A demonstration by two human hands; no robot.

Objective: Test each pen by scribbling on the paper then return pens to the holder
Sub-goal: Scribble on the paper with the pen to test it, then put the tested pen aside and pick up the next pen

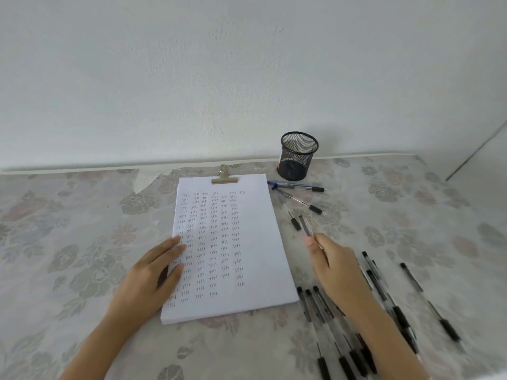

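A stack of white paper (252,242) lies on the table, clipped at the top and covered with rows of small scribbled words. My left hand (149,278) rests flat on its left edge, fingers straight. My right hand (336,272) is just right of the paper and pinches a clear pen (305,225) that points away from me, blurred by motion. The black mesh holder (297,156) stands upright beyond the paper's top right corner, and I see no pens sticking out of it. Several black-capped pens (326,319) lie near my right wrist.
Two pens (297,187) lie between the holder and the paper, one with a blue barrel. A black cap (295,224) lies by the held pen. More pens (428,300) are scattered at the right. The floral tablecloth (82,242) runs back to a white wall.
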